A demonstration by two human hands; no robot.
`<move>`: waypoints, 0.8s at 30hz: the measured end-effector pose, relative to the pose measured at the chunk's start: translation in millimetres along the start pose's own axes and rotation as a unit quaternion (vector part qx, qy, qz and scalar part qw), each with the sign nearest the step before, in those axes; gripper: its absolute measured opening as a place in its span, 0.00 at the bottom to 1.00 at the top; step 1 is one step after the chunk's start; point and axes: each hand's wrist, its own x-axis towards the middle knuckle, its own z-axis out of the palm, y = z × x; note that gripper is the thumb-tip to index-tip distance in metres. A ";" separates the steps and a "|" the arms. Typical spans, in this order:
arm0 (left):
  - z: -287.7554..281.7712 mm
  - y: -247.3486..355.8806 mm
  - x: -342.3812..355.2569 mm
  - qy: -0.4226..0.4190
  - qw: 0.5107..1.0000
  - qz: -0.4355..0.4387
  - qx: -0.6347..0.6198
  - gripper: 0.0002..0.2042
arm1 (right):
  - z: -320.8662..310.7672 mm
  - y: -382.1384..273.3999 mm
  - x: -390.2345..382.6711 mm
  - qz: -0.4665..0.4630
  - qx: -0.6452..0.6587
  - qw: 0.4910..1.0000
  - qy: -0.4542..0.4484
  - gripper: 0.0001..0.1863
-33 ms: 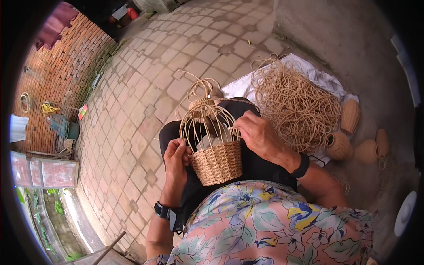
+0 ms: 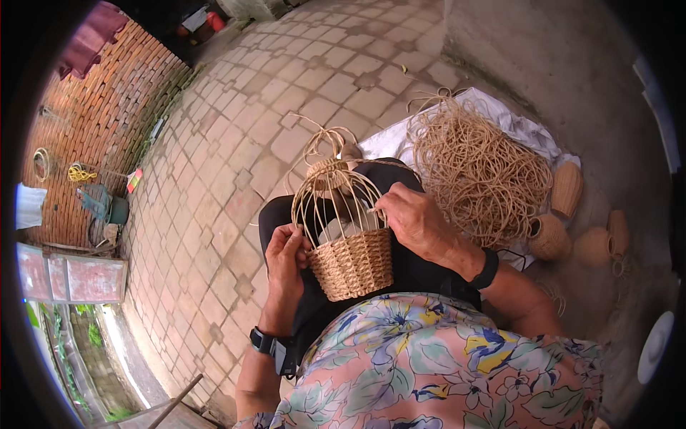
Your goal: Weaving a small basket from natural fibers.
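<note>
A half-woven basket [image 2: 351,266] rests tilted on my lap. Its lower wall is tightly woven from tan cord, and bare ribs curve up from it to a small woven ring [image 2: 327,171]. My left hand [image 2: 286,259] pinches the basket's left side, where the weave meets the ribs. On the opposite side, the fingers of my right hand [image 2: 416,223] are closed at the ribs just above the woven edge, on what looks like a strand of cord. The fingertips partly hide that strand. Loose cord [image 2: 330,136] loops beyond the ring.
To the right, a large tangled heap of cord [image 2: 479,175] lies on a white cloth [image 2: 532,129]. Several finished woven pieces, including a rounded pot [image 2: 549,237] and a long one [image 2: 567,189], lie beside it. Paving [image 2: 207,214] stretches left toward a brick wall [image 2: 107,121].
My right hand has shifted very slightly toward the left and down along the ribs. The basket has moved barely at all, and my left hand keeps its place.
</note>
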 end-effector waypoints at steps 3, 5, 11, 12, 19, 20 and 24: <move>5.6 6.1 -7.2 -0.005 1.000 0.003 0.005 0.04 | 15.2 -1.3 6.1 -0.052 0.032 0.998 0.006 0.10; 6.5 10.5 -9.4 -0.012 1.000 0.002 0.011 0.04 | 20.1 -2.2 9.1 -0.077 0.059 0.995 0.017 0.10; 11.5 14.8 -9.5 -0.021 0.999 0.031 0.027 0.11 | 17.2 -4.0 19.5 0.114 0.173 0.977 -0.049 0.11; 20.1 19.0 -11.8 -0.005 0.996 0.058 0.062 0.15 | 18.3 -2.1 19.6 0.114 0.172 0.977 -0.050 0.11; 25.5 12.2 -4.1 -0.019 0.956 0.120 0.268 0.22 | 23.9 5.9 13.7 0.148 0.136 0.979 -0.030 0.05; 26.3 12.7 -3.7 -0.008 0.944 0.120 0.307 0.22 | 22.8 3.3 12.1 0.146 0.114 0.983 -0.001 0.03; 42.7 26.8 -6.0 0.026 0.924 0.118 0.362 0.22 | 23.1 0.3 16.0 0.039 0.091 0.990 0.101 0.05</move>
